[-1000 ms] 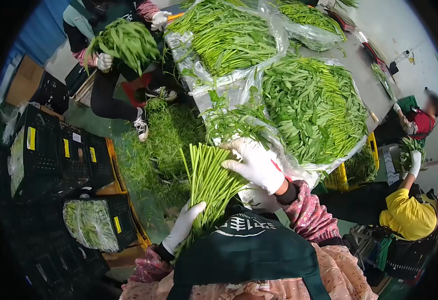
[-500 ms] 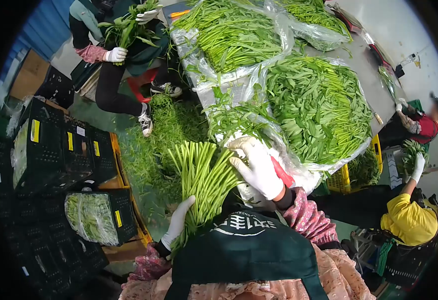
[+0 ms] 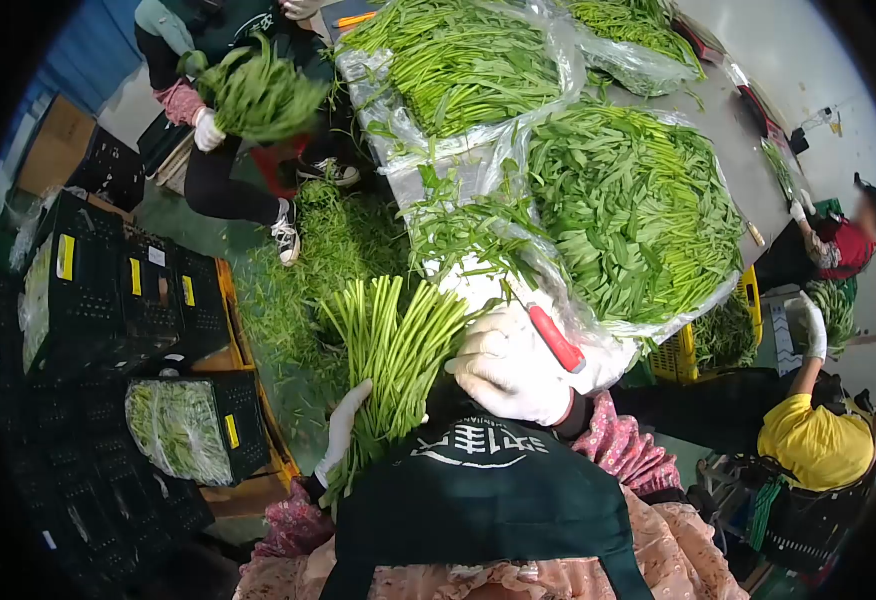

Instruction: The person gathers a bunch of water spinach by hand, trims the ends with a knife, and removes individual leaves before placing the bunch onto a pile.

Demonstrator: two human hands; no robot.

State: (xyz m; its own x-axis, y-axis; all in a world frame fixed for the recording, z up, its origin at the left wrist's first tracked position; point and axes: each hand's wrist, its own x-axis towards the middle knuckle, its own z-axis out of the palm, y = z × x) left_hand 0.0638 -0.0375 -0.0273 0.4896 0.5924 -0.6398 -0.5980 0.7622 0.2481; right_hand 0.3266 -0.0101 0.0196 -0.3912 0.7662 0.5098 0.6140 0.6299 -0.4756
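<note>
My left hand, in a white glove, is wrapped round a thick bunch of green stems, cut ends up and leaves down against my dark apron. My gloved right hand is just right of the bunch with its fingers bent together; whether anything is inside them is hidden. A red-handled tool lies on white plastic beside my right hand. Beyond it, a large pile of leafy greens rests on clear plastic on the table.
More greens lie farther back on the table. Dark crates stand at left, with loose leaves on the floor. A co-worker holds greens at upper left; others are at right, near a yellow crate.
My right hand has moved down and its fingers have curled in. The red-handled tool now shows fully beside it. The co-worker at upper left has shifted their bunch.
</note>
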